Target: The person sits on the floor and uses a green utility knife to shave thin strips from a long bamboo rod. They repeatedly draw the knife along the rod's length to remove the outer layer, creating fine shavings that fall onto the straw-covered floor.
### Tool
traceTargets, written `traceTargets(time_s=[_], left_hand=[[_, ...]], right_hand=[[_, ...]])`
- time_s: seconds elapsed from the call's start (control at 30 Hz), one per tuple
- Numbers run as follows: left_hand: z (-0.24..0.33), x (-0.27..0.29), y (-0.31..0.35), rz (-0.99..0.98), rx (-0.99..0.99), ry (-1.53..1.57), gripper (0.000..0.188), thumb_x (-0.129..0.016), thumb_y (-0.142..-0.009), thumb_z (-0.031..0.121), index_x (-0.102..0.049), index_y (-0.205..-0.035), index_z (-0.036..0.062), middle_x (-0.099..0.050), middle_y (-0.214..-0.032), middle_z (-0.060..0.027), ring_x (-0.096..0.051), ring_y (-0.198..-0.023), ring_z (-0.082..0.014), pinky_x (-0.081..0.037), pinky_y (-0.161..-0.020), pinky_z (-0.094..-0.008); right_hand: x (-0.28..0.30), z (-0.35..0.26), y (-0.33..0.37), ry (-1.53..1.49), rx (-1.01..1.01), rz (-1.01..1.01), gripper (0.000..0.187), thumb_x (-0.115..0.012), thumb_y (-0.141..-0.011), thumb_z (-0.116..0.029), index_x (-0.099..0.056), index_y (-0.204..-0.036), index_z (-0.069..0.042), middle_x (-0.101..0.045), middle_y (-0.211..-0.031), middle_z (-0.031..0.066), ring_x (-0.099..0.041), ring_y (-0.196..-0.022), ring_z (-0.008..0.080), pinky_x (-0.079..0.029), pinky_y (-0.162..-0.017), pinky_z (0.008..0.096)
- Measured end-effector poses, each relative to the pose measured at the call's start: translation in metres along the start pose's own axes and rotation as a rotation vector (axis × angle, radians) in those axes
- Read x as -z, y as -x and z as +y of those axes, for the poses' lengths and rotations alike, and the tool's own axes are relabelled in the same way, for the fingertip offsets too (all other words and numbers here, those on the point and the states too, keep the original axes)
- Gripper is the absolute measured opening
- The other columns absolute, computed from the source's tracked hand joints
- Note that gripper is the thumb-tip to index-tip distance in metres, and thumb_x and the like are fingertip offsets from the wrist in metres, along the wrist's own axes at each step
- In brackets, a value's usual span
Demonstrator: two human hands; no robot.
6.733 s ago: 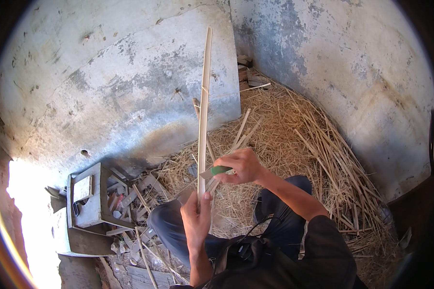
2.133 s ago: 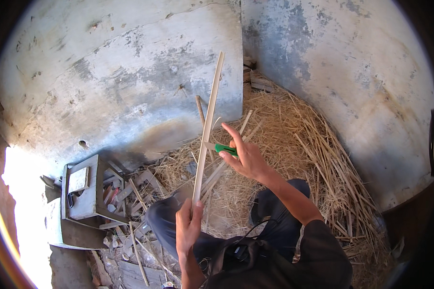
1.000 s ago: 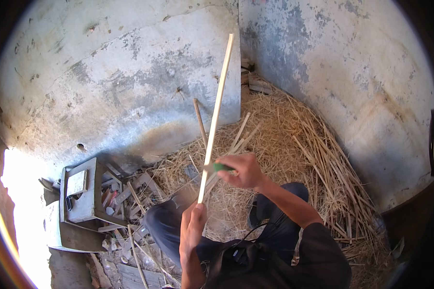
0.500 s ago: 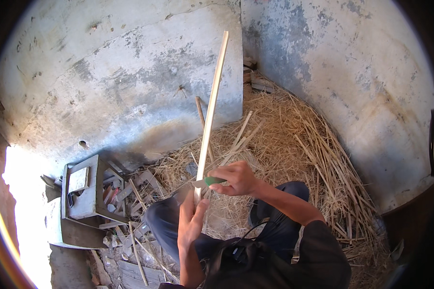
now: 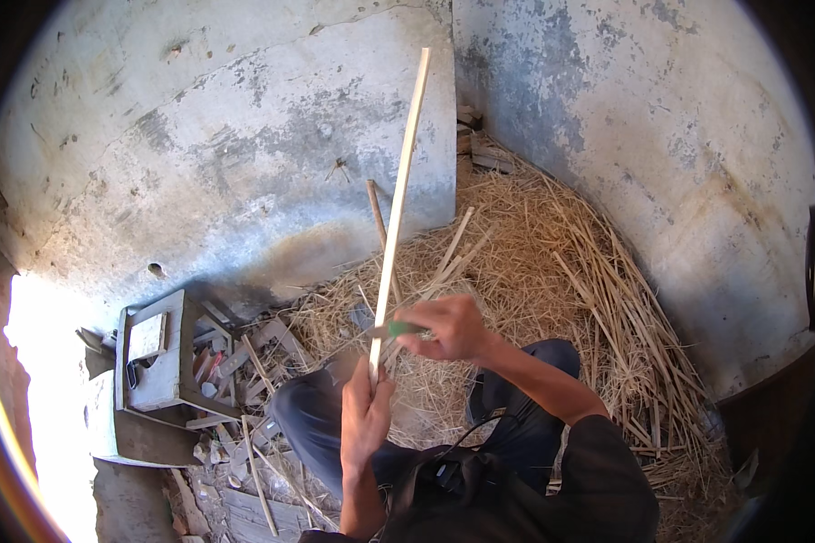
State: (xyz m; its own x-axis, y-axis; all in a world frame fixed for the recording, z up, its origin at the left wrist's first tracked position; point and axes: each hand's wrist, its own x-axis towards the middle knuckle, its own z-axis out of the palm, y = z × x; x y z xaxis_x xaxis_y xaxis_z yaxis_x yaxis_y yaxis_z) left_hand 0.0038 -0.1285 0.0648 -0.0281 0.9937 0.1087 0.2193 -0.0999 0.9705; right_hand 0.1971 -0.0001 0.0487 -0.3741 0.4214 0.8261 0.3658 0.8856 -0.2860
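Observation:
A long, pale strip of split wood or bamboo (image 5: pixel 399 204) stands up in front of me, leaning slightly right toward its far tip. Its near end is gripped by my left hand (image 5: pixel 366 418), fingers wrapped round it. My right hand (image 5: pixel 451 328) is closed on a green-handled knife (image 5: pixel 406 329), just above the left hand. The blade lies across the strip, touching it or very close, and is blurred by motion. How the right fingers sit round the handle is partly hidden.
Straw-like shavings (image 5: pixel 516 226) cover the floor, with a heap of long thin strips (image 5: pixel 620 317) on the right. A wooden stool (image 5: pixel 158 353) lies tipped among scraps at left. A brown stick (image 5: pixel 378 213) stands behind the strip. Stained walls (image 5: pixel 272 136) meet at the far corner.
The strip has turned slightly and shows a narrower face, its tip a little higher. My right hand and the knife have moved slightly up and away from my left hand.

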Motion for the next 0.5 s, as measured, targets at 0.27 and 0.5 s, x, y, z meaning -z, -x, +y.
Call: traceTargets(time_s=[0.27,0.5], left_hand=[[-0.007,0.0,0.003,0.059,-0.069,-0.145,0.009,-0.059,-0.095,0.002,-0.052,-0.101,-0.002,-0.054,-0.071,-0.0168,-0.048,-0.059,-0.0287,-0.041,-0.059,-0.0424],[-0.007,0.001,0.007,0.054,-0.087,-0.206,0.013,-0.061,-0.1,0.008,-0.053,-0.102,-0.0025,-0.054,-0.069,-0.0198,-0.049,-0.057,-0.036,-0.041,-0.057,-0.046]], right_hand=[[0.008,0.003,-0.004,0.077,0.026,-0.042,0.027,-0.077,-0.092,-0.039,-0.081,-0.096,-0.012,-0.073,-0.07,-0.002,-0.066,-0.051,0.0152,-0.052,-0.048,0.0309],[0.006,0.006,-0.003,0.074,0.04,-0.052,0.027,-0.078,-0.091,-0.041,-0.081,-0.095,-0.015,-0.075,-0.072,-0.004,-0.066,-0.05,0.0127,-0.052,-0.047,0.0291]])
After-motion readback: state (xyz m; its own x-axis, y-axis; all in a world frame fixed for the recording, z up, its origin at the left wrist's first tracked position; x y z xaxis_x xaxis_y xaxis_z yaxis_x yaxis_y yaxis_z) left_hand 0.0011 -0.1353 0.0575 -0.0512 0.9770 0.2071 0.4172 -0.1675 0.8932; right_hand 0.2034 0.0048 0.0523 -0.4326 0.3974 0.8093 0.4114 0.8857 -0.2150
